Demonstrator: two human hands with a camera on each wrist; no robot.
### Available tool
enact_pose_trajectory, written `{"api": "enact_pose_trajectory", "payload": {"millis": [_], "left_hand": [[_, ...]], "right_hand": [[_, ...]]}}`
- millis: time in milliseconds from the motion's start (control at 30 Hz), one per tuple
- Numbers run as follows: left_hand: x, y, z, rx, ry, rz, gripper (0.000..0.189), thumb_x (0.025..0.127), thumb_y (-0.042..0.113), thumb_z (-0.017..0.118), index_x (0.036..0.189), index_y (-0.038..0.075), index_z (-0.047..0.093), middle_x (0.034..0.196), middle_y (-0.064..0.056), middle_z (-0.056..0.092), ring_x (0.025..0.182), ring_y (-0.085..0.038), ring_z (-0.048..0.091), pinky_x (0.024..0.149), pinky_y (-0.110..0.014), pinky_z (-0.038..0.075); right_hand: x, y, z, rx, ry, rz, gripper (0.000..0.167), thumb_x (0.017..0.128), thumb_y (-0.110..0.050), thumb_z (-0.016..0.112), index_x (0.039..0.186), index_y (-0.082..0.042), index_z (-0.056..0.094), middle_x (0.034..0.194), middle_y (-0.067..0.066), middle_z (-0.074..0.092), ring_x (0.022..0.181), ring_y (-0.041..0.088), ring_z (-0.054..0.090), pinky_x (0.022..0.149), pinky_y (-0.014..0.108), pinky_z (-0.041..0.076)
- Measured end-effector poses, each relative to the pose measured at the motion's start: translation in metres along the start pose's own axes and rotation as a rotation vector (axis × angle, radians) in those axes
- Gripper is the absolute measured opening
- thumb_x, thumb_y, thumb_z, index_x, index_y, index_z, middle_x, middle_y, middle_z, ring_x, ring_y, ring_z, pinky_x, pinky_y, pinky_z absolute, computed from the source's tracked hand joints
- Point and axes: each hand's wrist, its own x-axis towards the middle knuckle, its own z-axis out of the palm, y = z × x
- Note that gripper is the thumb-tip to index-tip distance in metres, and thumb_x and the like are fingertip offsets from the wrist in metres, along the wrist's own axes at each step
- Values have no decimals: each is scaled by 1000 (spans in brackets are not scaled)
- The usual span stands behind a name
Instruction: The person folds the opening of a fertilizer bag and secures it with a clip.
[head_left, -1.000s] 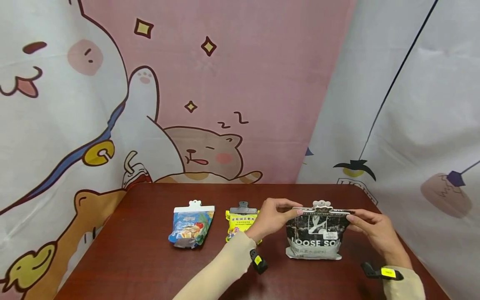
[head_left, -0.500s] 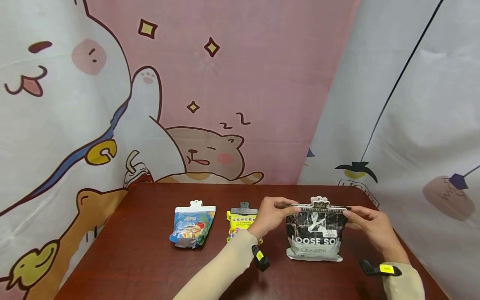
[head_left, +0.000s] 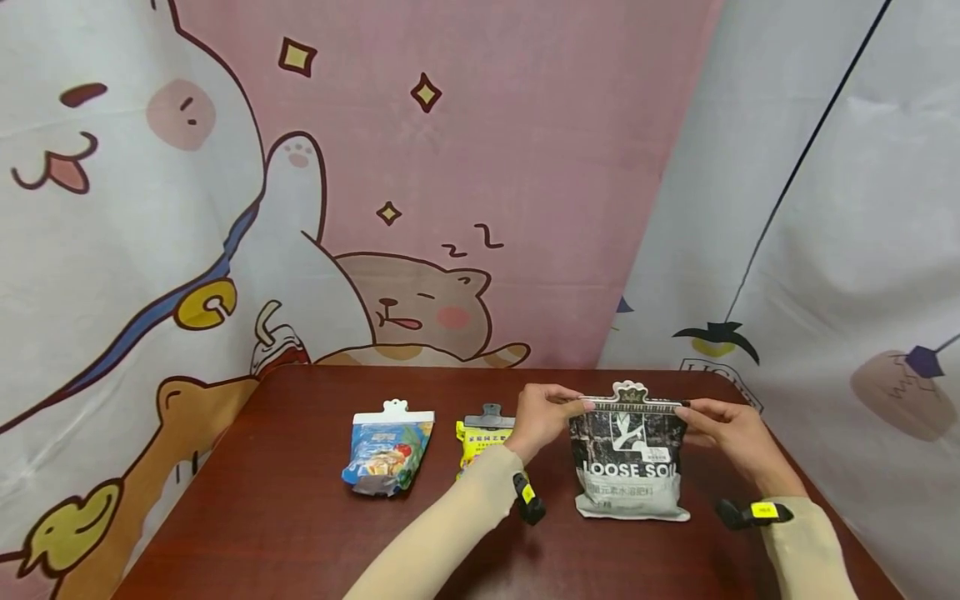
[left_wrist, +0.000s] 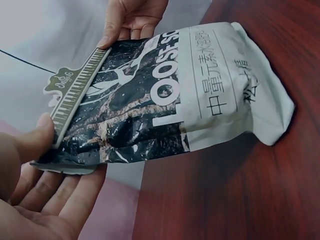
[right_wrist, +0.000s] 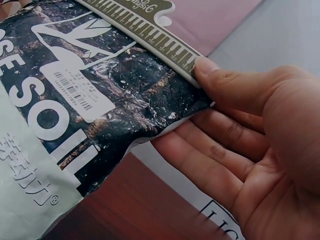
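A black and white bag point(head_left: 628, 479) printed "LOOSE SOIL" stands upright before me on the right side of the table. Along its top edge sits a wide sealing clip point(left_wrist: 82, 92) with a piano-key and ruler pattern. My left hand point(head_left: 542, 418) pinches the left top corner, thumb on the clip's end and fingers behind the bag. The opposite corner is pinched by my right hand point(right_wrist: 240, 145), its thumb on the clip's other end. Whether the bag's bottom touches the table cannot be told.
To the left on the dark red table point(head_left: 255, 517) lies a blue food bag point(head_left: 386, 458) with a white clip. A yellow bag point(head_left: 474, 446) with a dark grey clip lies behind my left forearm, partly hidden. A cartoon-printed curtain point(head_left: 555, 183) hangs behind the table.
The clipped top of the bag has risen slightly and shifted a little left, with both hands still on it. More of the bag's lower front now shows.
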Motion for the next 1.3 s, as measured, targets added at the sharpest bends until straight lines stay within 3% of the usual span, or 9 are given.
{"api": "enact_pose_trajectory", "payload": {"millis": [300, 533, 700, 900, 1133, 1300], "left_hand": [[14, -4, 2, 47, 14, -46, 12, 87, 27, 83, 92, 16, 83, 90, 3, 77, 70, -12, 66, 59, -27, 50], [25, -10, 1, 78, 28, -96, 13, 85, 24, 85, 90, 12, 83, 85, 0, 76, 72, -32, 75, 56, -30, 54], [33, -15, 5, 105, 54, -120, 12, 84, 21, 86, 87, 9, 83, 82, -2, 74, 67, -25, 75, 60, -34, 60], [43, -22, 13, 170, 79, -139, 13, 85, 17, 85, 89, 4, 82, 82, -8, 74, 59, -19, 73, 53, -28, 58], [50, -29, 17, 244, 64, -171, 11, 87, 11, 82, 89, 0, 81, 89, -13, 75, 62, -23, 74, 57, -31, 60], [57, -35, 18, 315, 39, -205, 10, 87, 9, 82, 82, 1, 79, 83, -11, 74, 58, -21, 72, 58, -31, 59]], "right_hand": [[20, 4, 3, 54, -46, 6, 69, 95, -45, 72, 134, 10, 58, 107, 10, 72, 86, 15, 76, 82, 41, 63], [34, 8, 7, 40, -94, 15, 68, 96, -44, 71, 134, 10, 58, 105, 8, 70, 86, 15, 75, 82, 39, 63], [45, 14, 10, 25, -121, 54, 69, 95, -47, 71, 134, 8, 59, 105, 8, 69, 84, 15, 74, 83, 40, 63], [57, 22, 14, 17, -144, 81, 64, 97, -42, 71, 132, 11, 60, 97, 7, 70, 81, 15, 71, 78, 36, 63], [65, 27, 22, -17, -167, 117, 59, 100, -36, 68, 132, 12, 60, 99, 10, 69, 83, 16, 69, 76, 32, 63], [71, 30, 25, -78, -170, 169, 56, 100, -36, 68, 131, 11, 62, 104, 13, 69, 85, 17, 68, 76, 31, 63]]}}
